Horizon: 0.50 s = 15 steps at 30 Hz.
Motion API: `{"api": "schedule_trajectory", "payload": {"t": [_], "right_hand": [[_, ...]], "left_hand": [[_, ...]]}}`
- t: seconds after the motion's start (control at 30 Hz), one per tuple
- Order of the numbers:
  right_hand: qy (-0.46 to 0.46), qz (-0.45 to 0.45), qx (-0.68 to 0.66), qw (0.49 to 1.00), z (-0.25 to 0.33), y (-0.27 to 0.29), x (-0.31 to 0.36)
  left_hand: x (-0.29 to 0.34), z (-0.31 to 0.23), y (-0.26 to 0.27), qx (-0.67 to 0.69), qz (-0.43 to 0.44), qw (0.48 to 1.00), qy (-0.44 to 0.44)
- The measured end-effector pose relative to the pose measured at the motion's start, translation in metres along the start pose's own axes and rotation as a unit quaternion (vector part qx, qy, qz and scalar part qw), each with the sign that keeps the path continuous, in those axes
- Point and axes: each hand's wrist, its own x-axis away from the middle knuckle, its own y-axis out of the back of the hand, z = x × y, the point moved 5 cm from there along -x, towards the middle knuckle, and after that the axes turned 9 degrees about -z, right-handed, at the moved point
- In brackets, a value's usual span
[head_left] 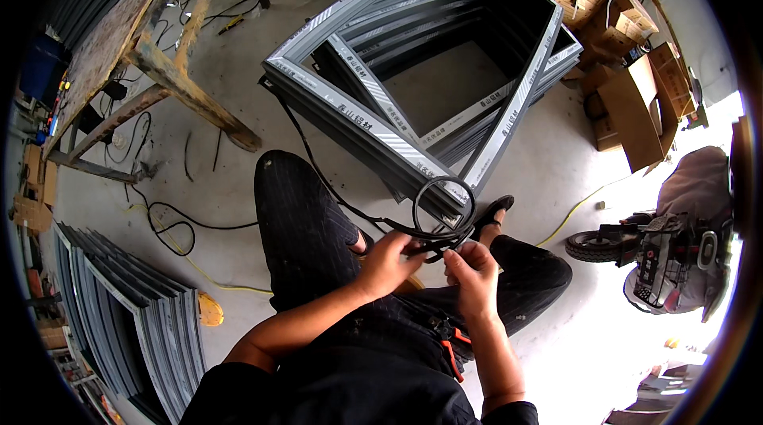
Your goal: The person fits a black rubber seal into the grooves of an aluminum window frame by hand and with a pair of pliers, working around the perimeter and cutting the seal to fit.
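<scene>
A long, thin black rubber strip (pixel 315 168) hangs down from the near left corner of a stack of grey metal frames (pixel 362 129) and reaches my hands. It bends into a round loop just above them, in front of the frames' near corner. My left hand (pixel 389 267) is closed around the strip, thumb toward the right. My right hand (pixel 474 272) pinches the strip close beside it, with thumb and forefinger together. Both hands are above my lap, between my knees. Part of the strip between the fingers is hidden.
Red-handled pliers (pixel 455 355) rest at my lap. More grey frames (pixel 131 298) stand at the lower left, beside a yellow object (pixel 210 310). A worn workbench (pixel 119 35) is at the upper left. Cardboard boxes (pixel 636 99) and a motorbike (pixel 668 250) are on the right. Cables (pixel 191 226) cross the floor.
</scene>
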Motion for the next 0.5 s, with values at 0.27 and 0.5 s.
{"api": "schedule_trajectory", "payload": {"t": [0.27,0.5], "right_hand": [[0.374,-0.022,0.411,0.831,0.051,0.039,0.0],[0.177,0.062,0.243,0.952,0.024,0.023,-0.008]], "left_hand": [[-0.034,0.014,0.065,0.059,-0.104,0.991,0.063],[-0.036,-0.011,0.069,0.301,-0.01,0.93,0.208]]}}
